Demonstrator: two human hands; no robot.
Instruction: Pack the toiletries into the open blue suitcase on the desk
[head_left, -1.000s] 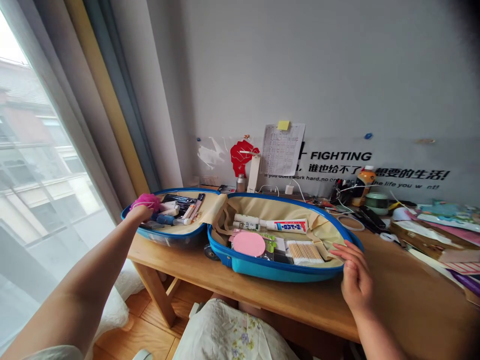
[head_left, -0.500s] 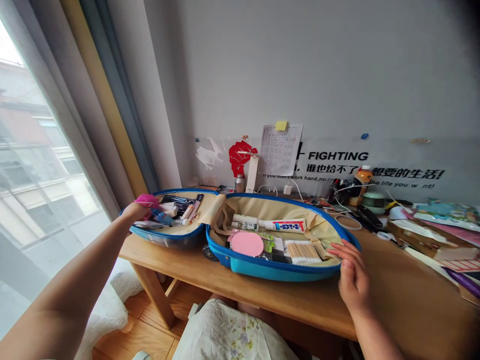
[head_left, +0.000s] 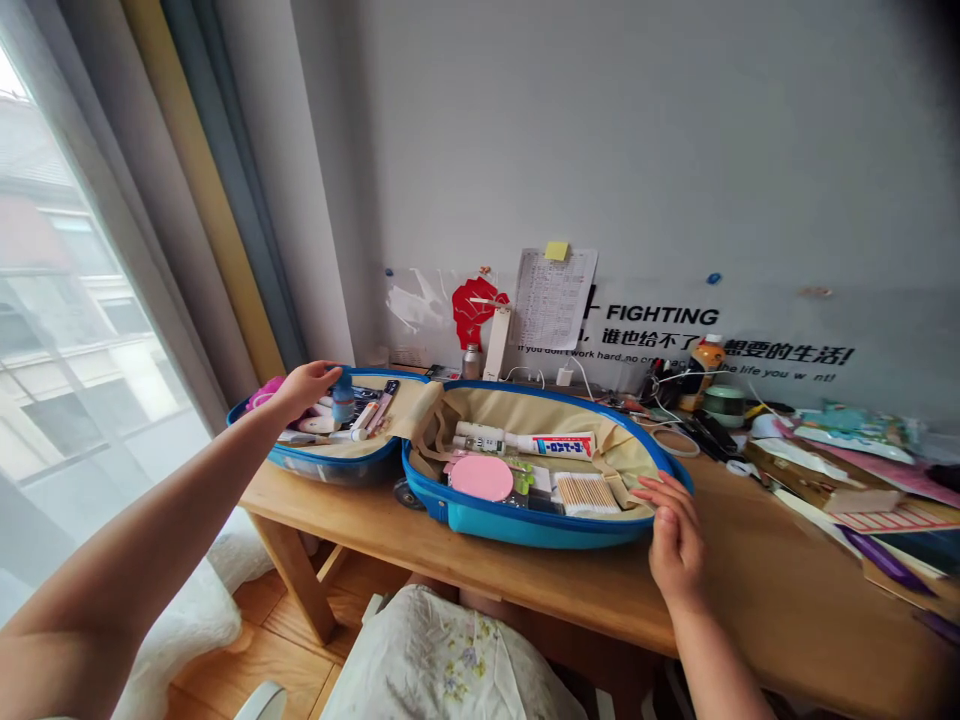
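A blue hard-shell case (head_left: 525,525) lies open on the wooden desk (head_left: 750,580), both halves lined in beige. My left hand (head_left: 304,384) is over the left half, fingers closed on a small blue bottle (head_left: 343,398) held upright above tubes and pens. A pink item (head_left: 264,392) lies just left of that hand. My right hand (head_left: 673,532) rests on the right rim of the case, fingers spread flat. The right half holds a white toothpaste tube (head_left: 559,445), a round pink compact (head_left: 481,478) and a pack of cotton swabs (head_left: 583,494).
The right of the desk is cluttered with books and papers (head_left: 847,480), cables, a green jar (head_left: 723,402) and an orange-capped bottle (head_left: 699,362). Notes and lettering cover the wall behind. Curtains and a window (head_left: 75,330) stand at the left. A floral cushion (head_left: 442,660) sits below the desk edge.
My left hand has left the pink item at the case's far left and lifted a blue bottle upright. My right hand stays on the rim. The view has shifted slightly.
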